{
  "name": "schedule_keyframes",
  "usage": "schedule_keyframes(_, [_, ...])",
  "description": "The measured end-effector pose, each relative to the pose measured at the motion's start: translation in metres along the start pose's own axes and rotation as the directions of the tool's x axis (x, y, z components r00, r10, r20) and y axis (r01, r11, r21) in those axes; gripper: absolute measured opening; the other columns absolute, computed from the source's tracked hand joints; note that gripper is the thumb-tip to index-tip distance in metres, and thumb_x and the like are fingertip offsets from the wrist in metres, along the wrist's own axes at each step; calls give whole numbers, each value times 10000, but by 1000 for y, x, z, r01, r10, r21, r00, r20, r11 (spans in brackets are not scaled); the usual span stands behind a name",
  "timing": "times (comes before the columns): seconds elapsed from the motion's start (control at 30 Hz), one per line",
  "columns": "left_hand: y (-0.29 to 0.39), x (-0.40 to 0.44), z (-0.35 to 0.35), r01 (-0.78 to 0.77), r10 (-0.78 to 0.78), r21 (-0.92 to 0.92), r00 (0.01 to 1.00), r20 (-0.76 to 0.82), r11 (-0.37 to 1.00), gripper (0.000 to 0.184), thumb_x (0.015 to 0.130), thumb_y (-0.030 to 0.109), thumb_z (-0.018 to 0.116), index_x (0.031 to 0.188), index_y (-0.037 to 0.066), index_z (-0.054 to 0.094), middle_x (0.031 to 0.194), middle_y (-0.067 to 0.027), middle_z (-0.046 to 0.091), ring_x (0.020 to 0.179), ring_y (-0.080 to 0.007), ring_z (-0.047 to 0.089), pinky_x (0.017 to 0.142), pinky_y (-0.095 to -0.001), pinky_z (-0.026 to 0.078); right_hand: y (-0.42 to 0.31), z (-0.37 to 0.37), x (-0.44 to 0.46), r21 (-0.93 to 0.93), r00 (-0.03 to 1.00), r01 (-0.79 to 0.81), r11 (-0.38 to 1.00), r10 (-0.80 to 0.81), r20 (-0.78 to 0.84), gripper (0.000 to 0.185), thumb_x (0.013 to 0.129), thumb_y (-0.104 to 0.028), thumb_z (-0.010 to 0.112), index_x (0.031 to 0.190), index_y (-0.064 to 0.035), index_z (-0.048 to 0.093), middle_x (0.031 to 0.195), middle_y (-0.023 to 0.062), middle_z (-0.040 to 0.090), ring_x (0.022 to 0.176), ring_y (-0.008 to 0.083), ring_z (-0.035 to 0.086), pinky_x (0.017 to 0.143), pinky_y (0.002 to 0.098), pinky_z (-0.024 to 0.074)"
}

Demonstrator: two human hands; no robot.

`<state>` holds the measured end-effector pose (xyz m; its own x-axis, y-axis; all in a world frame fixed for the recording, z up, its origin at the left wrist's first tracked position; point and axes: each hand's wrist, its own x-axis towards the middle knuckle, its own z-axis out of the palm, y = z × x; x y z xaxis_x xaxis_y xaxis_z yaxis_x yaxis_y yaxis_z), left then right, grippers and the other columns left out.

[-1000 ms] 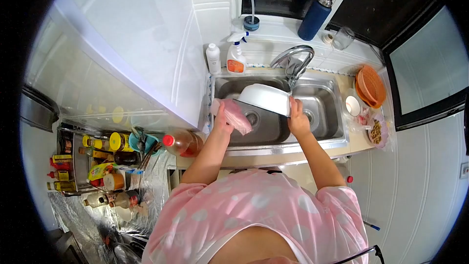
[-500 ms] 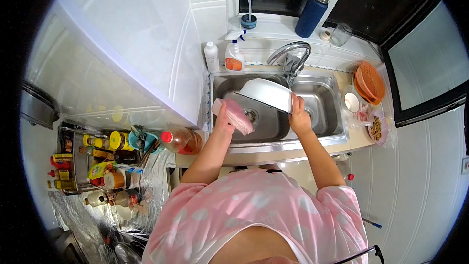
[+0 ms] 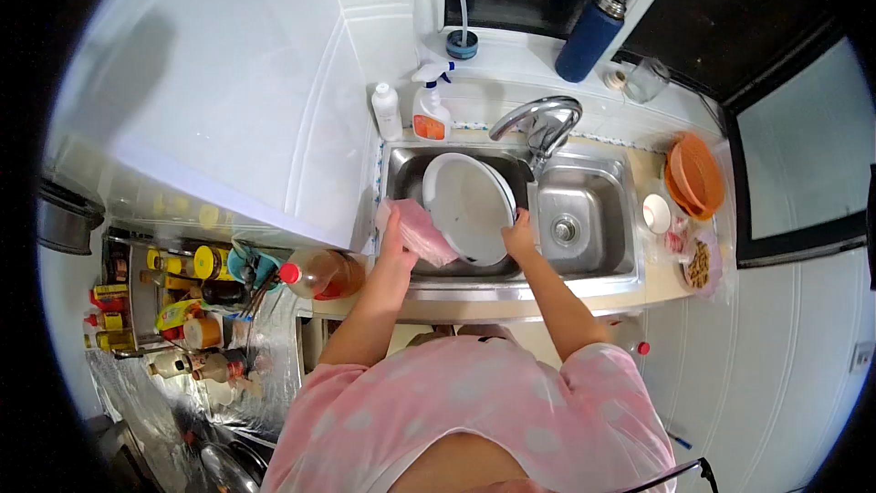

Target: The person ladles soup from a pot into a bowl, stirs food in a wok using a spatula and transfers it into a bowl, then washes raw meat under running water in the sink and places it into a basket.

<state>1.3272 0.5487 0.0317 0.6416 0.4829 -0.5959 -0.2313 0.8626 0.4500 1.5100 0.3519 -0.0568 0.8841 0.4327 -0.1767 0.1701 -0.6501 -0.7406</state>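
Observation:
My left hand (image 3: 398, 242) is closed around a pink slab (image 3: 422, 232) with pale streaks; whether it is meat in plastic or a folded cloth I cannot tell. It is over the left side of the sink, beside the white basin (image 3: 467, 205). My right hand (image 3: 520, 236) grips that basin by its right rim. The basin sits in the left bowl of the steel sink (image 3: 511, 290), its inside facing me. Above the divider the chrome faucet (image 3: 538, 110) arches; no stream of water shows.
Behind the sink stand a spray bottle (image 3: 431, 114), a white bottle (image 3: 387, 112) and a blue flask (image 3: 589, 36). To the right are orange baskets (image 3: 698, 173), a white cup (image 3: 655, 213) and a bowl of brown pieces (image 3: 699, 265). A red-capped bottle (image 3: 324, 276) stands left.
The basin has gone from tilted over the sink's divider to down in the left bowl, its inside now visible. My right hand moved left and lower with it; my left hand still holds the slab.

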Motion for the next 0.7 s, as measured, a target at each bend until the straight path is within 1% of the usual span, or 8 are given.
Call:
schedule_keyframes(0.03, [4, -15, 7, -36, 35, 47, 999, 17, 998, 593, 847, 466, 539, 1294, 101, 402, 1209, -129, 500, 1172, -294, 446, 974, -502, 362, 5, 7, 8, 98, 984, -155, 983, 144, 105, 650, 715, -81, 582, 1274, -22, 255, 1161, 267, 444, 972, 413, 547, 794, 458, 487])
schedule_keyframes(0.07, [6, -41, 19, -201, 167, 189, 970, 179, 961, 594, 855, 476, 520, 1293, 98, 387, 1232, -128, 474, 1164, -295, 449, 973, -494, 368, 8, 13, 15, 176, 935, -317, 932, 277, 222, 657, 710, -99, 576, 1274, -17, 251, 1134, 251, 479, 986, 387, 555, 795, 460, 491])
schedule_keyframes(0.17, [-7, 31, -30, 73, -74, -84, 997, -6, 994, 564, 866, 454, 511, 1295, 112, 380, 1253, -121, 459, 1157, -296, 452, 970, -490, 376, 14, 21, 21, 289, 831, -527, 799, 413, 373, 626, 703, -100, 568, 1255, -4, 289, 1116, 219, 506, 992, 345, 567, 745, 487, 530])
schedule_keyframes(0.27, [-7, 21, -12, 56, -59, -93, 998, -23, 994, 556, 853, 434, 540, 1290, 123, 393, 1247, -113, 471, 1154, -302, 454, 967, -498, 377, 58, 50, 35, 379, 694, -704, 600, 473, 543, 606, 697, -103, 591, 1235, -20, 326, 1183, 212, 446, 980, 366, 549, 701, 561, 519])
schedule_keyframes(0.37, [-11, 18, 7, 2, -9, -69, 995, -103, 998, 557, 828, 432, 573, 1271, 132, 421, 1222, -109, 497, 1144, -307, 462, 966, -505, 374, 83, 63, 38, 380, 622, -774, 507, 493, 609, 597, 696, -104, 606, 1229, -17, 353, 1208, 212, 436, 989, 370, 536, 714, 568, 509])
schedule_keyframes(0.5, [-17, 31, -9, 76, -89, -149, 993, -78, 986, 600, 810, 426, 595, 1295, 139, 392, 1278, -103, 458, 1173, -310, 437, 986, -510, 353, 98, 74, 43, 357, 563, -818, 451, 505, 653, 557, 721, -126, 635, 1213, -9, 403, 1140, 191, 505, 967, 342, 554, 700, 526, 510])
schedule_keyframes(0.6, [-24, 31, -8, 57, -69, -141, 994, -81, 988, 623, 801, 421, 607, 1308, 142, 379, 1315, -104, 427, 1191, -310, 424, 999, -509, 340, 93, 73, 37, 381, 579, -806, 453, 471, 665, 566, 728, -176, 683, 1204, -11, 425, 1081, 178, 556, 952, 315, 567, 697, 493, 504])
schedule_keyframes(0.7, [-32, 34, -5, 41, -55, -143, 994, -96, 989, 628, 800, 429, 610, 1308, 137, 382, 1323, -110, 419, 1192, -309, 425, 1002, -506, 339, 82, 67, 31, 366, 657, -735, 570, 465, 594, 544, 757, -216, 682, 1210, -23, 450, 1111, 165, 552, 965, 297, 556, 791, 454, 459])
